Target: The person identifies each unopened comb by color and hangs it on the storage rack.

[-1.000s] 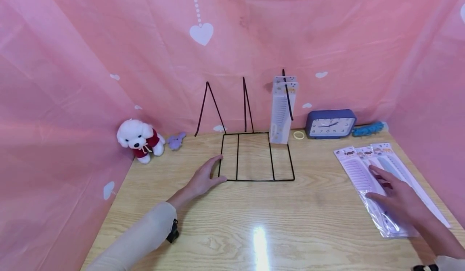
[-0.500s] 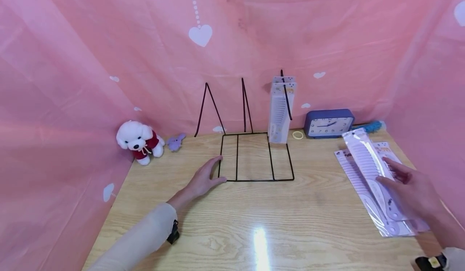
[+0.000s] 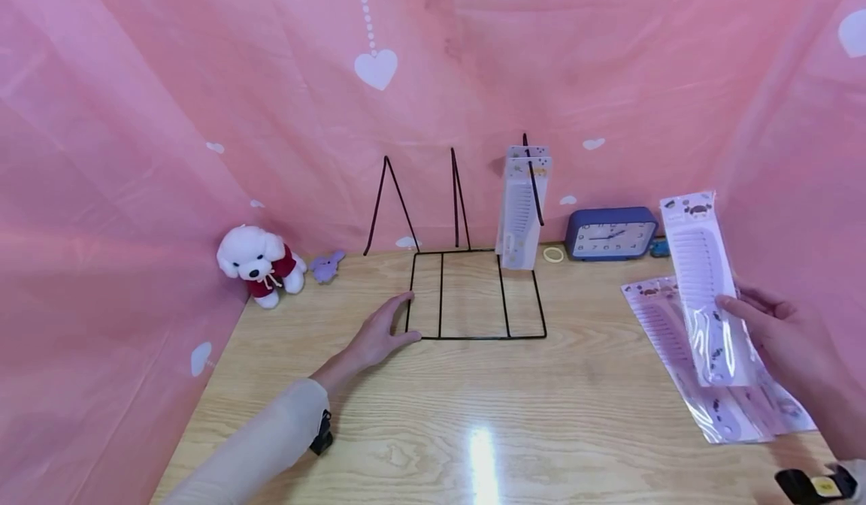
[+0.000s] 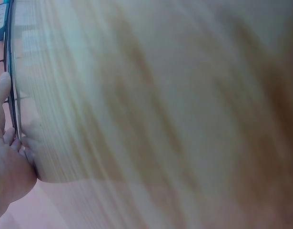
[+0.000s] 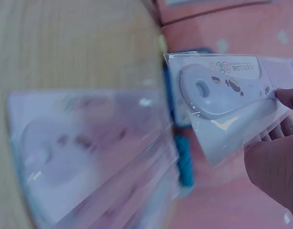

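Observation:
My right hand (image 3: 788, 343) grips a packaged white comb (image 3: 707, 287) and holds it upright above the wooden table (image 3: 473, 415) at the right; the right wrist view shows the packaged comb (image 5: 227, 93) pinched at its edge. More packaged combs (image 3: 704, 400) lie flat beneath it. My left hand (image 3: 379, 332) rests with straight fingers on the front left corner of a black wire rack (image 3: 473, 294). Two packaged combs (image 3: 522, 208) stand upright in the rack's right slot. In the left wrist view the left hand (image 4: 8, 162) touches the rack's wire (image 4: 12, 86).
A blue alarm clock (image 3: 611, 233) and a yellow ring (image 3: 554, 254) sit behind the rack's right side. A white plush dog (image 3: 257, 261) and a small purple toy (image 3: 328, 264) stand at the back left. Pink cloth walls (image 3: 203, 114) enclose the table.
My right hand has picked one packaged comb off the flat pile and raised it upright. The left hand has stayed on the rack's corner.

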{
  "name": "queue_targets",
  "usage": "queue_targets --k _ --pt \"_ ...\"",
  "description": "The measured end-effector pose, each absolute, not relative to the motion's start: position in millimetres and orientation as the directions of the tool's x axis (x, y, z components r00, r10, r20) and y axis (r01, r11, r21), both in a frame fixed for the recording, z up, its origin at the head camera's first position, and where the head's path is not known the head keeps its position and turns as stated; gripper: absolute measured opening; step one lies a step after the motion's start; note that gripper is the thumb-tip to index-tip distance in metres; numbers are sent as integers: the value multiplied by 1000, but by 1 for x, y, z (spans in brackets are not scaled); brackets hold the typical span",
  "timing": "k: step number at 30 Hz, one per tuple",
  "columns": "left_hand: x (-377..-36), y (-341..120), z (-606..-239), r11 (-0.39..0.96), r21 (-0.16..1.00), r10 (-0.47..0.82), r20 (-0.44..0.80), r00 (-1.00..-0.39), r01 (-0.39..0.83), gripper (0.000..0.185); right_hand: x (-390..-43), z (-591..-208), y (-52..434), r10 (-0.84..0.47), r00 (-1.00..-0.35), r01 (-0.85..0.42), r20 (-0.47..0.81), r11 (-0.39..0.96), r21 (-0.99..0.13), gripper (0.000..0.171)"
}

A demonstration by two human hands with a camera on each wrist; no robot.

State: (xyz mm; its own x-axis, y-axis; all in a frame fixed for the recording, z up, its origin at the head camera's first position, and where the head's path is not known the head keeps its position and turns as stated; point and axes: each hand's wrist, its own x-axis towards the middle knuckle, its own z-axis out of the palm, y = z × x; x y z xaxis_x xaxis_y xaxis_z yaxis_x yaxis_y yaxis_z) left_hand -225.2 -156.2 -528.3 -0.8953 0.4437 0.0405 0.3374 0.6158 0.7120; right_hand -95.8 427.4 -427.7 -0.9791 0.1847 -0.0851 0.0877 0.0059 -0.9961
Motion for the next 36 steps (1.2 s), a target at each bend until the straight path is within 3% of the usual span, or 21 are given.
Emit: queue_targets --k 2,5,8,13,20,24,36 --pt "-226 -156 -528 618 707 444 45 -895 343 86 -97 -417 418 170 -982 67 -81 -89 -994 34" --pt "-226 -156 -528 609 715 446 49 -894 343 86 -98 -401 401 166 -981 81 -96 -93 -992 29" --pt "-225 -156 -528 597 725 445 57 -894 343 86 -98 -386 383 142 -985 91 -95 -38 -995 29" --pt "-220 -157 -531 604 724 440 46 -897 333 86 -96 -374 348 43 -998 -47 49 28 -998 33" --pt "-221 -156 -531 606 722 438 48 -898 334 85 -98 -357 295 -34 -973 -229 228 266 -936 23" --pt "-223 -156 -531 615 710 436 58 -898 344 85 -101 -353 268 -103 -970 -241 219 337 -910 19" --pt "-224 -156 -529 623 685 444 86 -892 376 85 -114 -367 226 -232 -964 -204 133 312 -928 20"
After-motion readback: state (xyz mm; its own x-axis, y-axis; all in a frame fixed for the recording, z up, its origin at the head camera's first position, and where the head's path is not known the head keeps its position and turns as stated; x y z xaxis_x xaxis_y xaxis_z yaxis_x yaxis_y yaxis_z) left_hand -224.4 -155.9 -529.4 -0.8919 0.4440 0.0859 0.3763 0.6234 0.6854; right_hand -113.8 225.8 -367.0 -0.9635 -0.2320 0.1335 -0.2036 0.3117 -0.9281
